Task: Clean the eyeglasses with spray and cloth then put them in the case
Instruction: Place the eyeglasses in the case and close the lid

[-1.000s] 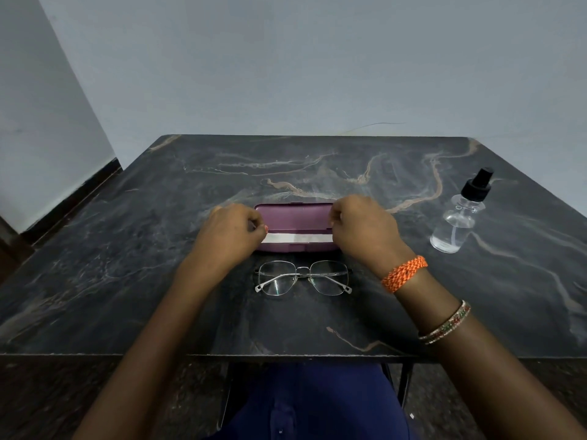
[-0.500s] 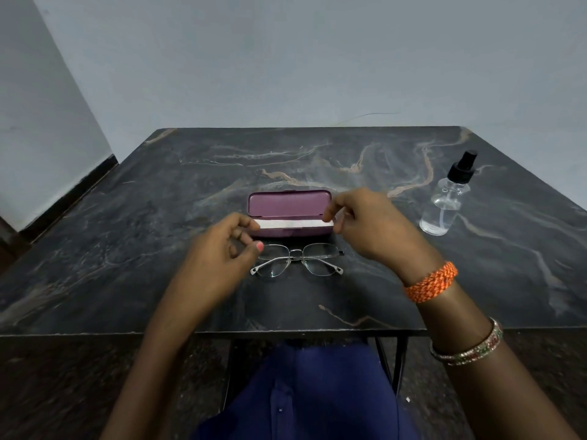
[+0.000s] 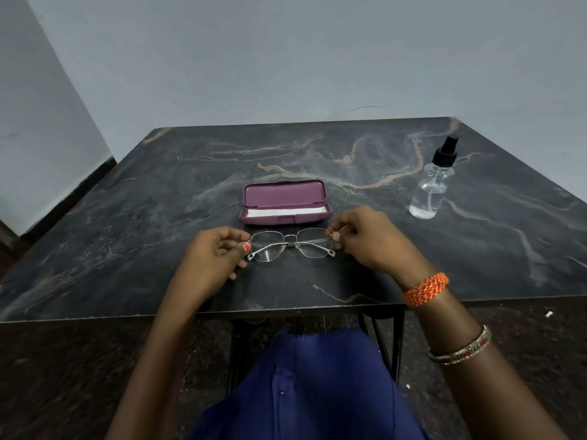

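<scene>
Where hands pinch: thin wire eyeglasses (image 3: 290, 244).

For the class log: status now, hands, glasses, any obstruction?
Left hand and right hand pinching ends of eyeglasses. Case open, white cloth inside. Spray bottle untouched. Nothing obstructing.

— How was the light?
— Dim and cool, evenly spread, with only soft shadows under the hands on the dark table (image 3: 127, 223).
— Was it sharp?
— Fairly sharp centrally; the wide lens bent the table's edges and softened the corners.
</scene>
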